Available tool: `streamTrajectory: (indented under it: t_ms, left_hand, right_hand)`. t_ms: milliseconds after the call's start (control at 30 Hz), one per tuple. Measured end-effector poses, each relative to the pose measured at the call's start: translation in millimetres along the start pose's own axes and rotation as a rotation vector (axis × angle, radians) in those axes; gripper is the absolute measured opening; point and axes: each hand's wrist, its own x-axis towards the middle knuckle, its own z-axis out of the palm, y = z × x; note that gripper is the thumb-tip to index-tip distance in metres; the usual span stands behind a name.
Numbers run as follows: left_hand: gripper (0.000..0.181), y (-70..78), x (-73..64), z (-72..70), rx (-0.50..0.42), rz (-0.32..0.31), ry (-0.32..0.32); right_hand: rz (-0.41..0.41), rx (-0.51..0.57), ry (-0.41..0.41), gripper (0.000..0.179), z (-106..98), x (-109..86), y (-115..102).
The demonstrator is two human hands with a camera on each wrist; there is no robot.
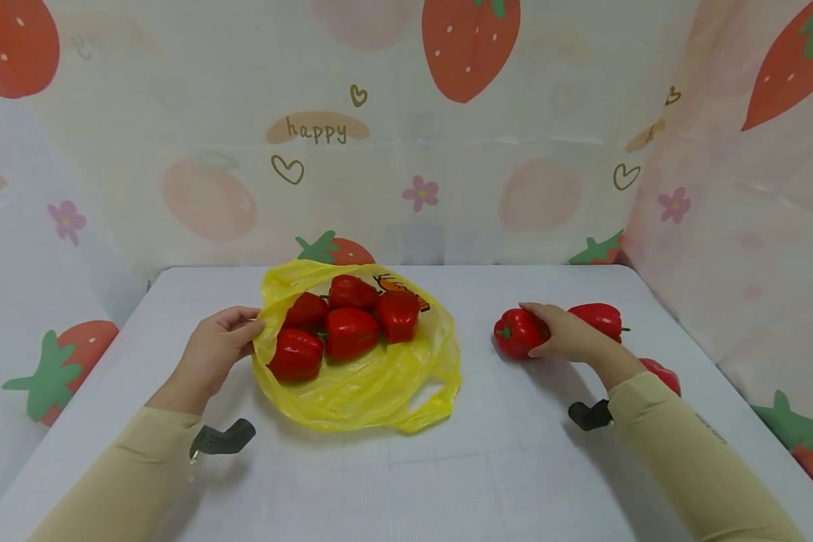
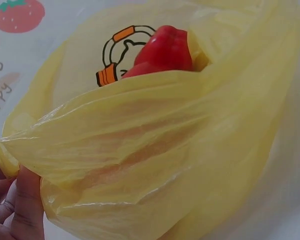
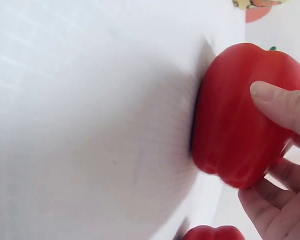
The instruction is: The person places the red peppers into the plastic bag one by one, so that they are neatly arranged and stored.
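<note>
A yellow plastic bag point(image 1: 379, 391) lies on the table with its mouth spread, and several red bell peppers point(image 1: 352, 333) sit inside it. My left hand point(image 1: 217, 346) pinches the bag's left edge between thumb and fingers; the left wrist view shows the film point(image 2: 115, 145) drawn up toward that grip. Right of the bag, my right hand point(image 1: 565, 335) grips a red bell pepper point(image 1: 516, 333), thumb on one side and fingers on the other. In the right wrist view this pepper point(image 3: 245, 110) is right at the table surface, its green stem partly showing.
Two more red bell peppers lie on the right of the table: one point(image 1: 599, 320) behind my right hand, another point(image 1: 662, 375) partly hidden by the right sleeve. A strawberry-printed cloth point(image 1: 393, 165) hangs at the table's back edge and sides.
</note>
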Motion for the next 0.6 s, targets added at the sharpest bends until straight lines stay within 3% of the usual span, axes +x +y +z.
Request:
streamTrajectory:
  t_ms: [300, 600]
  left_hand:
    - [0.042, -0.1, -0.3, -0.4, 0.007, 0.001, 0.002]
    - [0.041, 1.0, 0.3, -0.6, 0.007, -0.004, 0.000]
  right_hand:
    - [0.041, 0.047, 0.027, 0.086, 9.9, -3.9, -5.5]
    - [0.107, 0.187, 0.108, 0.085, 21.5, -2.2, -0.4]
